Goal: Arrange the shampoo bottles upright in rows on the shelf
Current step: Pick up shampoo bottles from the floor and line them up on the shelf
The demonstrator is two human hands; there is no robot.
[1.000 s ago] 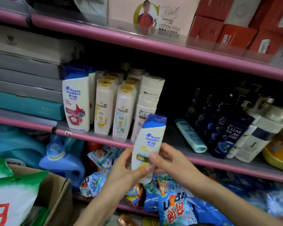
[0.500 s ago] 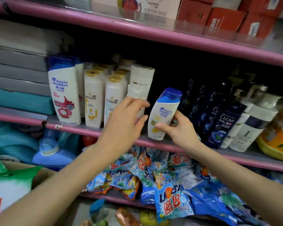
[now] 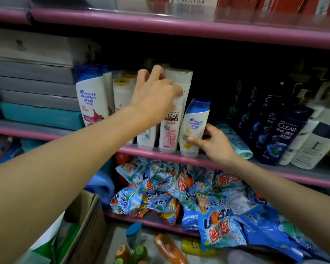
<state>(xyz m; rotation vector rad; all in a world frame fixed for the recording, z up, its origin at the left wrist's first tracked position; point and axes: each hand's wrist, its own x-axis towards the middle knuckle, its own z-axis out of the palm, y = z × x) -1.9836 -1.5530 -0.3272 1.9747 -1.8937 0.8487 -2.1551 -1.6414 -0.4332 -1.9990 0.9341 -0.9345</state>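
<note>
Standing at the pink shelf's (image 3: 227, 164) front edge, slightly tilted, the small Head & Shoulders bottle (image 3: 194, 128) is being pinched by the right hand (image 3: 215, 143); the left hand (image 3: 156, 94) is curling around the white Clear bottle (image 3: 171, 128) beside it.

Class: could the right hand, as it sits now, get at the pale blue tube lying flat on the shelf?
Probably yes. The right hand holds the small blue-capped white bottle, and the pale blue tube lies just beside it, uncovered; it must let go first.
</note>
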